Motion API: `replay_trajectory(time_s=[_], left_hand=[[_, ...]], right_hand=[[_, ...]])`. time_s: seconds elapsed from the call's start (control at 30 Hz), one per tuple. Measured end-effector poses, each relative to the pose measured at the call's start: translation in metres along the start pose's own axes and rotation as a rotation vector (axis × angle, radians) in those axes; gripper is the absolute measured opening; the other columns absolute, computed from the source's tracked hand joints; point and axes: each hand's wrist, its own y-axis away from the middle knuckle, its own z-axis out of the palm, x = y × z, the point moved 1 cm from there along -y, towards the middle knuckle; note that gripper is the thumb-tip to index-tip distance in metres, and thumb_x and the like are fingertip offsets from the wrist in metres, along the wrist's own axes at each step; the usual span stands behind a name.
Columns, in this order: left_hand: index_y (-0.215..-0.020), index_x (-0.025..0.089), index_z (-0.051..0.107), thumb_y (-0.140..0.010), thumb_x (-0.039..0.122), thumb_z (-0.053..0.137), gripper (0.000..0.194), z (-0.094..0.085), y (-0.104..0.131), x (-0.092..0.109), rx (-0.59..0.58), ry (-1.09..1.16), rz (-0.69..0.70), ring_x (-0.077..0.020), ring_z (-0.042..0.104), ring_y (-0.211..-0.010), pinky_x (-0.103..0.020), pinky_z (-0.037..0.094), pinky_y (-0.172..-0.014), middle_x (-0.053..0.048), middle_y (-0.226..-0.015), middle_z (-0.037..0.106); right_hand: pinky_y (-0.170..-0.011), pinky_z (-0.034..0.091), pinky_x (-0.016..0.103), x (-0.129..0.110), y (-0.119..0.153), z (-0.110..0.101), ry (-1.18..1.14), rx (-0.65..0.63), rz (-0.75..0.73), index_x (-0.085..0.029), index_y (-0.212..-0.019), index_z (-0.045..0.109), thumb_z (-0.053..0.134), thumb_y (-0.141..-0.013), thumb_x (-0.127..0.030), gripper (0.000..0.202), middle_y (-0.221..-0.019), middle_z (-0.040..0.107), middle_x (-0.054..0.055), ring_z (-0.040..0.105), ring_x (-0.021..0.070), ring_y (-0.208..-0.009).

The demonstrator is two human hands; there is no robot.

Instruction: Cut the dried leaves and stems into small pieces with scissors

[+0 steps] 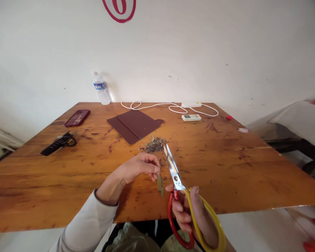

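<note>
Pinched between the thumb and fingers of my left hand [144, 166] is a dry green leaf [160, 185], which hangs down over the table's near part. A thin curled dark strip runs from near those fingertips towards the blades. My right hand [191, 213] is closed on scissors [175, 177] with one red and one yellow handle. Their blades point away from me and stand slightly apart, to the right of my left hand. Just beyond both hands, a small pile of dry cut bits [154, 144] lies on the wooden table [94, 182].
Dark red boards [136, 125] lie behind the pile. A phone [77, 118], a black strapped item [59, 143] and a water bottle [102, 89] are at left. A white cable [157, 105] and a white remote [191, 117] lie near the wall.
</note>
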Motion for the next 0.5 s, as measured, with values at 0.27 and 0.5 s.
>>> replay_trajectory(time_s=[0.27, 0.5], left_hand=[[-0.069, 0.013, 0.066, -0.061, 0.028, 0.080, 0.022, 0.001, 0.002, 0.005, 0.007, 0.032, -0.014, -0.0122, 0.062, -0.052, -0.024, 0.049, -0.055, -0.003, -0.059, 0.067], [-0.069, 0.012, 0.067, -0.060, 0.027, 0.080, 0.022, -0.001, 0.001, 0.003, 0.011, 0.059, -0.017, -0.0127, 0.063, -0.051, -0.026, 0.052, -0.056, -0.003, -0.061, 0.067]], right_hand=[[-0.030, 0.028, 0.011, -0.005, 0.007, 0.013, -0.088, 0.077, 0.017, -0.018, -0.098, 0.072, 0.072, -0.056, -0.081, 0.076, -0.056, 0.048, -0.008, 0.025, 0.0010, -0.038], [-0.028, 0.026, 0.011, -0.002, 0.005, 0.010, -0.106, 0.062, 0.025, -0.018, -0.097, 0.072, 0.072, -0.056, -0.081, 0.074, -0.055, 0.048, -0.008, 0.022, 0.0006, -0.038]])
